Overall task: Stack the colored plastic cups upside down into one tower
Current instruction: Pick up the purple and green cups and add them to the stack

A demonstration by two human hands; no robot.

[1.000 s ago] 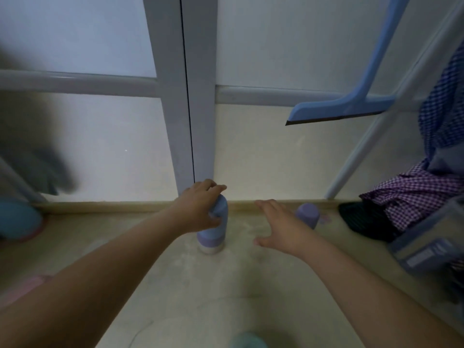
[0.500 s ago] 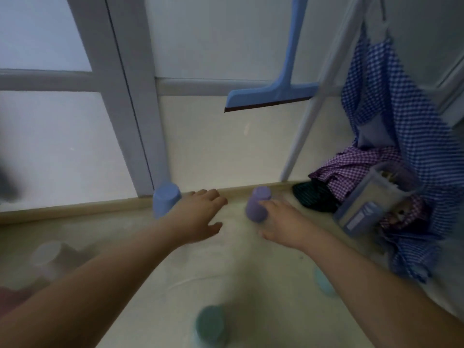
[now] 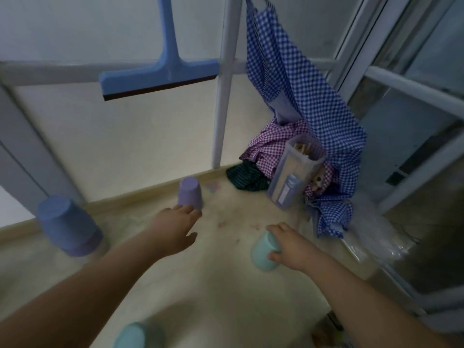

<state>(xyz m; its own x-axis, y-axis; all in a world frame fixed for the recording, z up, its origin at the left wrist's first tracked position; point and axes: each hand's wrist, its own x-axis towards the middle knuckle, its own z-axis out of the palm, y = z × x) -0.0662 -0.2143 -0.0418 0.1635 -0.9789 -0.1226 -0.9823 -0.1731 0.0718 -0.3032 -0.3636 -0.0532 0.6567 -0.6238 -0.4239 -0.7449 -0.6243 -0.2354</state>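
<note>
On the floor (image 3: 226,285), a blue cup (image 3: 64,223) sits mouth-down over a purple cup (image 3: 88,243), forming a short stack at the left near the baseboard; its axis leans slightly, base tipped up and left in this wide view. A lone purple cup (image 3: 190,193) stands upside down farther back, axis upright, just beyond the left hand (image 3: 173,232). That hand reaches forward palm-down, fingers loosely spread and empty, fingertips just short of or touching the cup's rim; contact cannot be told. The right hand (image 3: 292,243) wraps a mint cup (image 3: 263,252) from its right side, thumb low and fingers over the top; the cup is inverted, base tilted up and left. Another mint cup (image 3: 130,335) blurs at the bottom edge. A squeegee (image 3: 160,76) hangs above; checked cloth (image 3: 301,84) and a clear container (image 3: 293,177) lie at the right.
</note>
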